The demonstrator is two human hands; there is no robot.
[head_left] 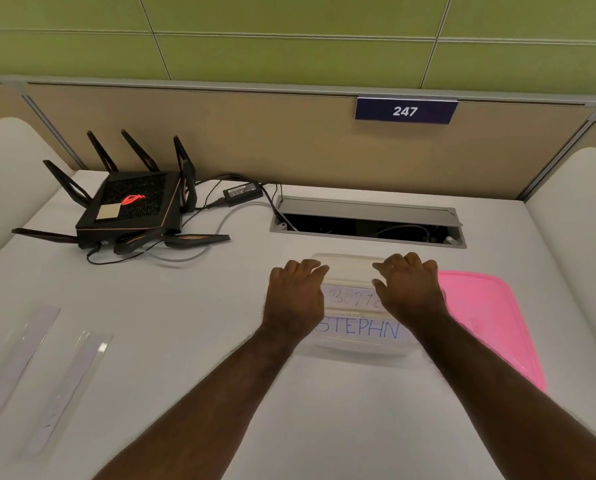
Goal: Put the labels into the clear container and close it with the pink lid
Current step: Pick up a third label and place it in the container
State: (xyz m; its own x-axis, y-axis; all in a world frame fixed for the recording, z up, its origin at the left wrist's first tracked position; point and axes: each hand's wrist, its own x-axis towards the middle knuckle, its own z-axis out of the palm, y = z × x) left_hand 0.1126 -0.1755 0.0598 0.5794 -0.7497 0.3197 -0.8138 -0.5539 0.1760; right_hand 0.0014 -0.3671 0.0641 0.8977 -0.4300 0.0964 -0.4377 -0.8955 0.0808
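Left hand (294,299) and right hand (410,292) spread flat, gripping nothing, over handwritten white labels (358,329) in clear rectangular plastic container (352,263) mid-desk (220,341); press labels flat, then square flat pink plastic lid (490,317), lying alongside, over rim

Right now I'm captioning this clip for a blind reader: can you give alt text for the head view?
Two bare hands, left hand and right hand, rest over a clear container holding handwritten labels on a white desk. A pink lid lies just right of it; two label strips remain at far left, behind them a black router.
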